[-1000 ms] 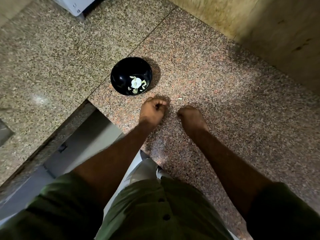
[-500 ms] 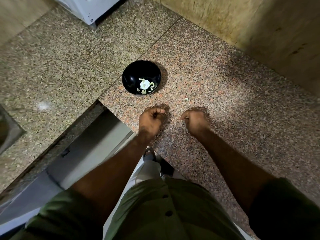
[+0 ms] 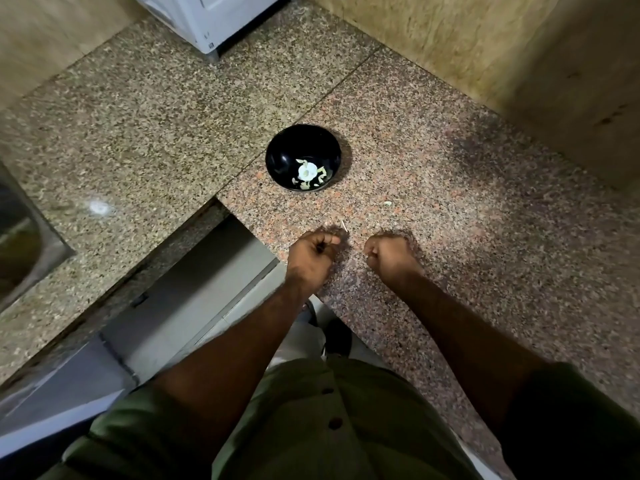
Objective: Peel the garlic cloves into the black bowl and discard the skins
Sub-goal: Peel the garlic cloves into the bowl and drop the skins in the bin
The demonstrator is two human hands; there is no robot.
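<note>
The black bowl (image 3: pixel 284 154) stands on the granite counter ahead of my hands. In its bottom lie a white garlic piece (image 3: pixel 307 171) and several pale scraps. My left hand (image 3: pixel 313 254) hovers low over the counter's front corner with its fingers curled into the palm. My right hand (image 3: pixel 389 255) is a closed fist just beside it. Nothing shows inside either fist. A thin pale sliver of skin (image 3: pixel 344 225) lies on the counter just past my left fingers. Another small skin scrap (image 3: pixel 388 203) lies farther right.
The counter (image 3: pixel 485 237) is L-shaped, with a cut-out corner and a drop to the floor (image 3: pixel 194 292) at my left. A steel sink edge (image 3: pixel 24 244) shows at far left. A white appliance (image 3: pixel 214 19) stands at the back, and a stone wall (image 3: pixel 519 64) rises on the right.
Both hands have pulled back from the bowl toward the counter's front edge, staying curled. The view has shifted, so the bowl sits farther from the hands.
</note>
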